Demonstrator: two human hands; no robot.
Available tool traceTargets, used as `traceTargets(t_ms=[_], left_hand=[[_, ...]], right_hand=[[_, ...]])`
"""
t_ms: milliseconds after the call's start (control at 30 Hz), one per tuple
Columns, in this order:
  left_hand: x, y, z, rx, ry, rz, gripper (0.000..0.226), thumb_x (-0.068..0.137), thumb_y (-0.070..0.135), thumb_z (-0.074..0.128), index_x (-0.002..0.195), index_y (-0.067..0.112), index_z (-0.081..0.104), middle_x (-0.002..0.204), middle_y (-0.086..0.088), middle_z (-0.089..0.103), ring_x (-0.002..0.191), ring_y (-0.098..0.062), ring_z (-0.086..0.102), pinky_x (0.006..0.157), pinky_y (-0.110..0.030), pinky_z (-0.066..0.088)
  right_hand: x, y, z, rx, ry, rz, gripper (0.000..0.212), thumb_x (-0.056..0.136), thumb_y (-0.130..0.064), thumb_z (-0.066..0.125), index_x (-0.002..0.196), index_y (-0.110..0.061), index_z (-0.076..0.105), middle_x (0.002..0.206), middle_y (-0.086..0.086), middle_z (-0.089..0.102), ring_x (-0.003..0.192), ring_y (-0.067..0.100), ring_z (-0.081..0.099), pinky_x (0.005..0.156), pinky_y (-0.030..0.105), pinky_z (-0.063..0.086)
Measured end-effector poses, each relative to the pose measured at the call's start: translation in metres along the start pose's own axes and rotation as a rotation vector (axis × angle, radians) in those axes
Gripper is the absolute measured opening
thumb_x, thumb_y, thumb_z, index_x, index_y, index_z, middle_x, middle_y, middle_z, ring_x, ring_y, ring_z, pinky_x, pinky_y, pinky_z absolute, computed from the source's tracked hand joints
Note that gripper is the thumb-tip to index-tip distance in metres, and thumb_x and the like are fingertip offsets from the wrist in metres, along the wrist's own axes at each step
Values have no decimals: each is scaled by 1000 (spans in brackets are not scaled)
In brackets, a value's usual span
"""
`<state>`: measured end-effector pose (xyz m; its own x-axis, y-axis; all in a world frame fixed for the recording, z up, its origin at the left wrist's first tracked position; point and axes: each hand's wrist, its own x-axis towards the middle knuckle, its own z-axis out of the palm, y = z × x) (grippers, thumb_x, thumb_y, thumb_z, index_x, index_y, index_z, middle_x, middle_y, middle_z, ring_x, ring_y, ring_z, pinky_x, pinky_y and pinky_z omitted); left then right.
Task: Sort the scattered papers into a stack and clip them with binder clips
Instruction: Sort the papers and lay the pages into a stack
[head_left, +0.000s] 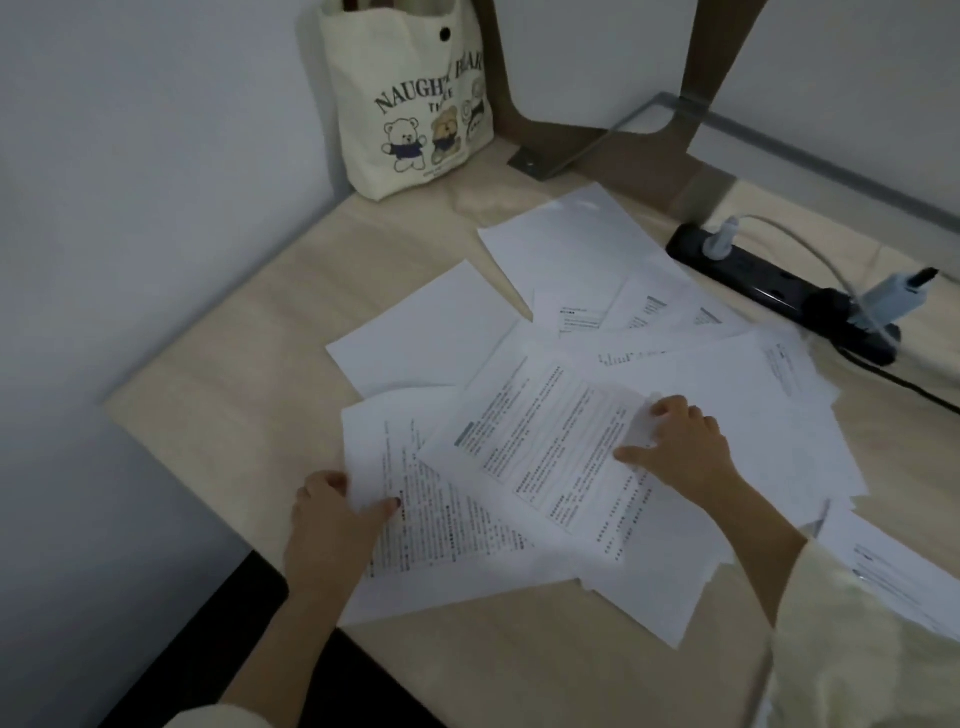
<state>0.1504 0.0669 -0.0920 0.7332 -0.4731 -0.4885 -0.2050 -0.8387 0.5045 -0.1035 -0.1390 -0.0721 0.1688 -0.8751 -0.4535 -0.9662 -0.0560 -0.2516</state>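
On the desk, papers (top sheet diagonal) overlap askew.

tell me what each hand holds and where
The left hand pinches the lower printed sheet at its left edge; the right hand grips the top printed sheet at its lifted right edge.

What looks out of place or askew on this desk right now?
The white printed papers lie fanned at many angles across the pale wooden desk, overlapping and not stacked. One sheet bunches up under the right hand. The left hand pinches another sheet's edge.
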Motion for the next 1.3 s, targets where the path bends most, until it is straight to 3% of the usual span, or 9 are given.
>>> traceTargets(t_ms=[300,533,667,767,833,933,1033,1200,1300], left_hand=[[-20,0,-6,-539,-72,51,11,92,20,54,102,22,51,90,10,58,86,-18,58,63,-24,42],[-24,-23,-10,-620,-253,-40,21,89,19,58,110,22,56,101,4,64,91,-17,61,71,-31,48],[-31,-30,-12,-606,-279,-2,24,90,12,57,110,22,53,101,8,62,91,-12,58,76,-28,47],[-30,-27,-24,-572,-254,67,19,90,10,55,104,24,56,101,6,63,93,-14,59,74,-26,46],[-24,-21,-38,-564,-242,108,21,90,9,56,100,27,58,100,5,65,93,-15,61,75,-28,47],[-10,-6,-65,-502,-279,181,22,88,12,58,104,27,60,100,5,67,89,-17,63,71,-31,48],[13,5,-83,-451,-301,177,21,83,22,65,104,24,64,98,-2,68,88,-23,64,67,-31,48],[38,7,-81,-844,-198,-5,28,93,31,48,116,17,58,112,-5,63,90,-14,60,83,-36,46],[35,2,-62,-979,-333,-56,45,88,48,48,122,19,56,116,-2,64,103,-18,61,80,-38,49]], right_hand=[[-1,3,-4,-27,49,-13,96,64,-46,78,138,-10,28,138,15,30,129,33,28,107,42,28],[1,3,-7,-50,28,46,88,64,-53,75,129,-8,37,128,15,41,122,32,37,101,39,31],[-5,6,-6,-151,58,52,61,76,-52,64,116,-7,51,115,13,48,115,32,39,95,38,34],[-13,6,-11,173,29,6,19,85,-31,59,81,-16,49,82,2,47,90,27,47,70,35,39],[-19,7,-20,450,55,12,10,89,-20,54,83,-12,51,80,6,53,77,25,50,58,30,36],[-35,5,-39,754,184,26,12,92,-15,48,94,-7,56,85,10,56,79,24,51,63,29,37],[-53,3,-49,1003,102,17,17,92,-20,51,95,-9,63,89,6,66,82,24,61,73,32,47],[-66,-14,-29,863,-77,-40,16,92,-19,52,92,-11,65,91,9,68,82,24,64,73,31,51],[-64,-37,-1,689,-116,-109,24,93,-15,49,71,-17,55,70,0,54,65,14,51,58,12,38]])
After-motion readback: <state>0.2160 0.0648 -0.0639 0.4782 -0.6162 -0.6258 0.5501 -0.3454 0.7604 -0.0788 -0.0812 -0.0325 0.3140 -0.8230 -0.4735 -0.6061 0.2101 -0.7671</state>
